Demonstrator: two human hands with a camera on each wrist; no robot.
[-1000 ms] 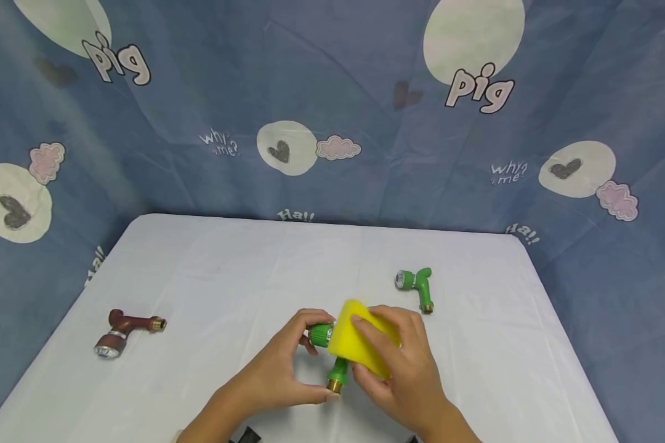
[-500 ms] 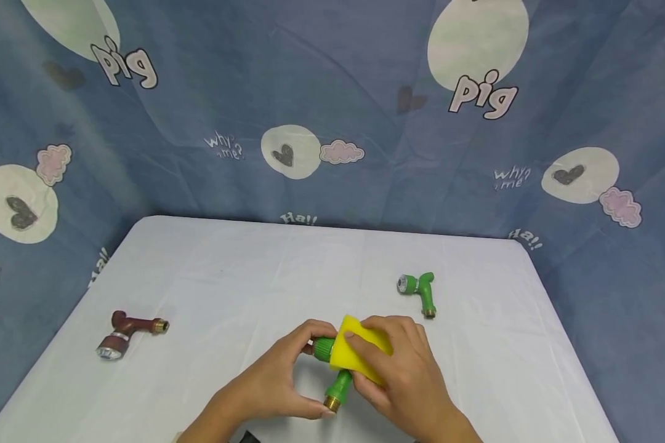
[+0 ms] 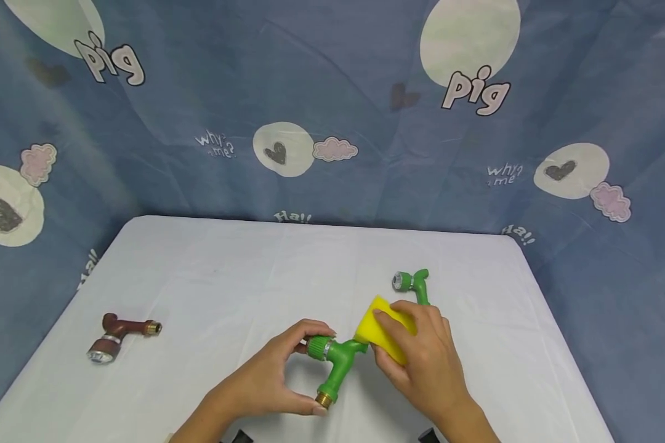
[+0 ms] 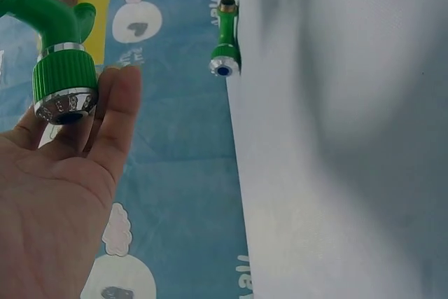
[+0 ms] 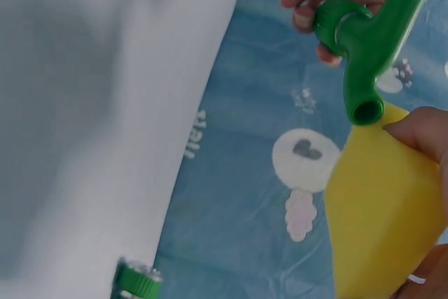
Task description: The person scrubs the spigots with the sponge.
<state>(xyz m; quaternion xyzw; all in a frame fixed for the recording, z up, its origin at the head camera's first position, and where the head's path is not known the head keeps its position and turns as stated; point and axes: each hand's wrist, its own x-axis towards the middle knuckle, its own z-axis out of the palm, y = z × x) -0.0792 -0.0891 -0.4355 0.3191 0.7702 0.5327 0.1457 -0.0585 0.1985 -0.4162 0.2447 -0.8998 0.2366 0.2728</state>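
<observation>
A green plastic tap (image 3: 340, 362) with a brass threaded end is held by my left hand (image 3: 263, 381). The thumb lies at the brass end and the fingers are at the ribbed knob. In the left wrist view the knob's chrome cap (image 4: 66, 106) faces the palm. My right hand (image 3: 429, 363) grips a yellow sponge (image 3: 385, 329) between thumb and fingers. The sponge is at the mouth of the tap's spout; in the right wrist view the spout opening (image 5: 368, 110) shows at the sponge's (image 5: 385, 201) top edge.
A second green tap (image 3: 412, 281) lies behind my right hand, its lower end hidden by the hand. A brown tap (image 3: 119, 335) lies at the left on the white table (image 3: 216, 271). A blue printed cloth (image 3: 366, 184) hangs behind the table.
The sponge has moved right, from over the tap's body to the spout tip, uncovering the body. My left hand still holds the tap, whose brass end has shifted slightly left.
</observation>
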